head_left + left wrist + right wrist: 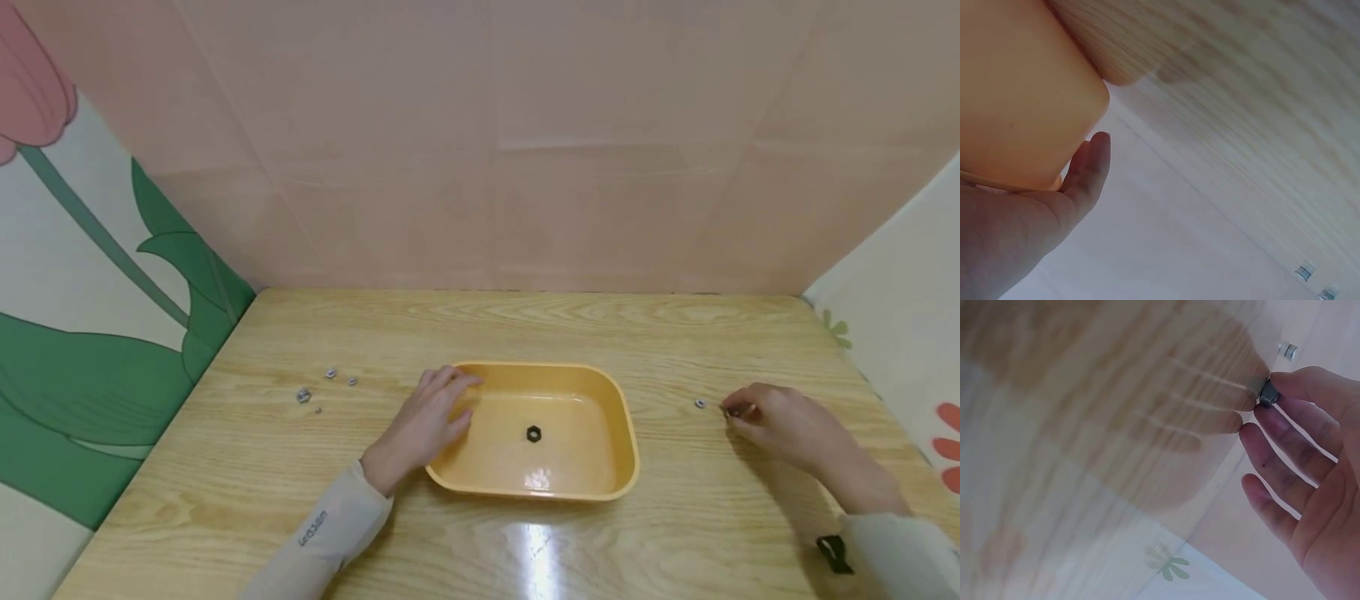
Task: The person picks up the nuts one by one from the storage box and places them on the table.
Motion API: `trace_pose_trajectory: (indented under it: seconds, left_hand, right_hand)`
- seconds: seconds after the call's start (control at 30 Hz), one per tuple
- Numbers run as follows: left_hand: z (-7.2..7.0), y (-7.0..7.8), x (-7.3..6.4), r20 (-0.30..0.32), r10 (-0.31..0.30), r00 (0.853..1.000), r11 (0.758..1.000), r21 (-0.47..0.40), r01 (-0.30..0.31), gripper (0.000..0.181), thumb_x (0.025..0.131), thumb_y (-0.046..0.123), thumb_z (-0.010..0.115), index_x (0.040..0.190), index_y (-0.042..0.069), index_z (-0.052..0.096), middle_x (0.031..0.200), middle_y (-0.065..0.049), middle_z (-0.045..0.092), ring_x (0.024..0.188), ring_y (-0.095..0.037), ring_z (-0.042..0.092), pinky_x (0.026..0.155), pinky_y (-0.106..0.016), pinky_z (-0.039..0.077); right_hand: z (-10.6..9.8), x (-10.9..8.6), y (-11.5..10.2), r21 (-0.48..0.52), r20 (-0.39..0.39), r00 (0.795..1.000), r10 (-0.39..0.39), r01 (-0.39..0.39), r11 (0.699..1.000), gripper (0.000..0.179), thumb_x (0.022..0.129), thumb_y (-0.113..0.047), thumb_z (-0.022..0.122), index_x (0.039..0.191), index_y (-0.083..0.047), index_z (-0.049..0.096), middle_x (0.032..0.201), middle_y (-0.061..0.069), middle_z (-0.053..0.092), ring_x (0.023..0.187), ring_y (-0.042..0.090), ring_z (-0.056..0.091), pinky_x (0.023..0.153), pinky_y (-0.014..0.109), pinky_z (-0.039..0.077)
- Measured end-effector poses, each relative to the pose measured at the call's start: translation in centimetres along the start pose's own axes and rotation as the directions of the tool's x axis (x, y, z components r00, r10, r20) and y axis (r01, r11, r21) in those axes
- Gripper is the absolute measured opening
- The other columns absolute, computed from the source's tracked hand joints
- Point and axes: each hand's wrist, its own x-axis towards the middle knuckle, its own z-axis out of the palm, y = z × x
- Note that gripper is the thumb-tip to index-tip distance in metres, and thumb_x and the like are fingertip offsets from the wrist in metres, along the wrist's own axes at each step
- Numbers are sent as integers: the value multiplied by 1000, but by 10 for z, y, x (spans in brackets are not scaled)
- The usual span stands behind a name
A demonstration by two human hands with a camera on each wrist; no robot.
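A yellow plastic tray [525, 492] stands on the wooden table, with a black hex nut [534, 433] lying inside it. My left hand [423, 421] holds the tray's left rim; its thumb and a finger reach over the inside. From the left wrist view, other fingers [1094, 165] curl along the outer wall [1029, 106]. Over on the right, my right hand [787, 429] pinches a small dark nut [1269, 393] between thumb and fingertips, low over the table. Just left of those fingertips lies a silver nut [700, 403].
Several silver nuts, including a larger one [303, 395], lie left of the tray on the table [225, 500]. A pink wall [495, 208] rises along the back edge. Side panels with printed flowers flank the table. A black strap [835, 554] shows by the right sleeve.
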Motion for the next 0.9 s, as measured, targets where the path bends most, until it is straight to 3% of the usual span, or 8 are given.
trace_pose_trajectory:
  seconds: [0.4,0.67,0.9]
  left_hand:
    - [1,0,1,2,-5,1000,1000,10,5,46,94,14,67,138,14,56,131,-7,57,121,-27,50,101,-43,48]
    - [1,0,0,4,-10,1000,1000,10,10,46,94,15,67,138,15,55,132,-7,57,122,-27,49,102,-44,47]
    - [1,0,0,10,-11,1000,1000,7,11,45,94,15,66,138,15,55,132,-7,56,122,-26,49,102,-43,47]
  right_hand:
    - [1,0,1,11,13,1000,2,-2,1000,21,85,-13,74,102,-1,72,93,12,72,74,20,68,63,42,56]
    - [-2,0,-5,-11,-67,997,-31,30,999,26,85,-13,75,107,0,71,101,19,70,77,24,68,62,41,56]
    - [-4,0,-12,-26,-129,990,-62,59,998,28,84,-9,75,111,-4,70,101,15,71,77,25,68,58,41,54]
